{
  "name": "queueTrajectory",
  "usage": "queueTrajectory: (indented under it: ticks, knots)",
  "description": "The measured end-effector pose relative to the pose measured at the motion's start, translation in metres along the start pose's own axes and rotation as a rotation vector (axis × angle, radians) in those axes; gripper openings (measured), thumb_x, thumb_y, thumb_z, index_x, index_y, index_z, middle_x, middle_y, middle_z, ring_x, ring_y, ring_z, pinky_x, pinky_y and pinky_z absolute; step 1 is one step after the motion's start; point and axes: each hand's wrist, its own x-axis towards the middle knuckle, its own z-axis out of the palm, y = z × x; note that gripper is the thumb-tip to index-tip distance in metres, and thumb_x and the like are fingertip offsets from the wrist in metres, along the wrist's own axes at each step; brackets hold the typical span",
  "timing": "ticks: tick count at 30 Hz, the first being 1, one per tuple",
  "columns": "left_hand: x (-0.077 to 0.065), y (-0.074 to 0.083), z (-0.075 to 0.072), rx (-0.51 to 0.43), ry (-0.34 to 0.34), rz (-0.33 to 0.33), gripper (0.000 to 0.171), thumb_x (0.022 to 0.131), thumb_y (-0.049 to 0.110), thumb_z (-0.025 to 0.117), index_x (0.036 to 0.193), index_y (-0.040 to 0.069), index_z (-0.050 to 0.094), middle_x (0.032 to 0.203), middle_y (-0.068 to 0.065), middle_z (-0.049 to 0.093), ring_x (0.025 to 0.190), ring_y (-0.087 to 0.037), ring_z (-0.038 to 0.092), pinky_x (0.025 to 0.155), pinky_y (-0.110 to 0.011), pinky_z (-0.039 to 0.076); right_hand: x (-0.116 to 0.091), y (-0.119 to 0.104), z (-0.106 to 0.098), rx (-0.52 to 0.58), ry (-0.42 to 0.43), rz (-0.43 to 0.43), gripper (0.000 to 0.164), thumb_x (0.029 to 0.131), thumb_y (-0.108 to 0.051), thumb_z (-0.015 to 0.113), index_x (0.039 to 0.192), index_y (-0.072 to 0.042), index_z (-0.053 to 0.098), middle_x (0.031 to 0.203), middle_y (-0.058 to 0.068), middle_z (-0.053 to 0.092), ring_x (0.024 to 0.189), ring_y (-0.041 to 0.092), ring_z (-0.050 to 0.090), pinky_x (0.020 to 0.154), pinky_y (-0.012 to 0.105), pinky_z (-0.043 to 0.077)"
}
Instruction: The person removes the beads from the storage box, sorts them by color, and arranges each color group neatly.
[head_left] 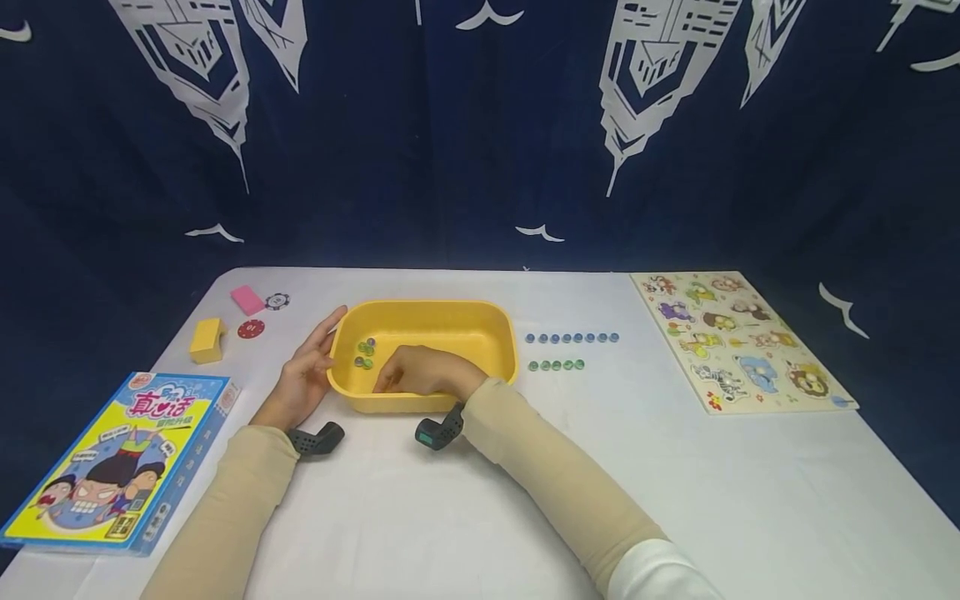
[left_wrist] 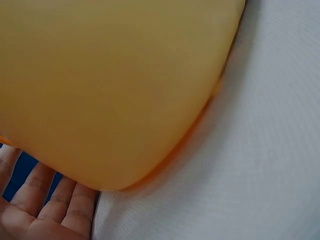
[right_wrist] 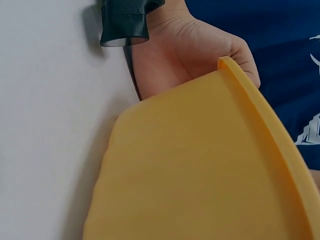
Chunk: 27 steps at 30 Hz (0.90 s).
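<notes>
A yellow plastic tray [head_left: 427,403] stands on the white table. At its left end my left hand [head_left: 302,377] touches the rim with the thumb, its fingers extended along the outside; the left wrist view shows these fingers [left_wrist: 55,200] beside the tray wall. My right hand [head_left: 429,370] reaches over the near rim into the tray, fingers bent down toward its floor. The fingertips are mostly hidden, and whether they pinch anything cannot be seen. Left of them lie several small green and blue glass marbles [head_left: 363,362].
Right of the tray run a row of blue marbles [head_left: 566,338] and a row of green marbles [head_left: 556,365]. An animal puzzle board [head_left: 738,342] lies far right. At left are a card-game box [head_left: 112,467], a yellow block [head_left: 207,340], a pink block [head_left: 247,300], and red [head_left: 251,329] and black-white chips [head_left: 277,302].
</notes>
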Motion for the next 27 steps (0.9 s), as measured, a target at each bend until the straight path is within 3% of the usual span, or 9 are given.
queueTrajectory:
  ticks: [10,15,21,27]
  knots:
    - [0.001,0.001,0.002,0.000,-0.009,0.004,0.085,0.079,0.004,0.031,0.161,0.020,0.017,0.166,-0.009,0.018,0.152,-0.027,0.016,0.121,-0.049,0.016,-0.005,0.001,-0.004,-0.009,0.047,0.027,0.014,0.094,-0.010,0.066,0.090,-0.017,0.078,0.092,-0.008,0.071,0.086,0.012,0.058,0.083,0.025,0.047]
    - [0.002,0.001,0.003,0.012,-0.002,-0.004,0.084,0.079,0.004,0.031,0.161,0.021,0.018,0.166,-0.007,0.018,0.152,-0.025,0.016,0.121,-0.047,0.017,-0.023,0.006,-0.017,0.004,0.080,-0.094,0.007,0.092,-0.012,0.070,0.094,-0.014,0.076,0.090,-0.006,0.071,0.084,0.012,0.060,0.076,0.023,0.051]
    - [0.002,0.000,0.002,0.004,0.002,0.001,0.083,0.080,0.004,0.032,0.161,0.019,0.017,0.166,-0.007,0.018,0.152,-0.024,0.016,0.121,-0.043,0.019,-0.057,0.025,-0.036,0.001,0.130,-0.283,0.011,0.092,-0.011,0.068,0.101,-0.008,0.074,0.094,-0.006,0.071,0.089,0.010,0.063,0.086,0.024,0.053]
    - [0.000,0.000,0.000,0.006,-0.001,0.001,0.083,0.081,0.003,0.031,0.161,0.021,0.017,0.166,-0.007,0.017,0.152,-0.024,0.015,0.121,-0.042,0.019,-0.094,0.055,-0.052,0.199,0.231,-0.321,0.015,0.091,-0.006,0.067,0.105,-0.002,0.072,0.101,0.003,0.072,0.092,0.019,0.065,0.086,0.033,0.056]
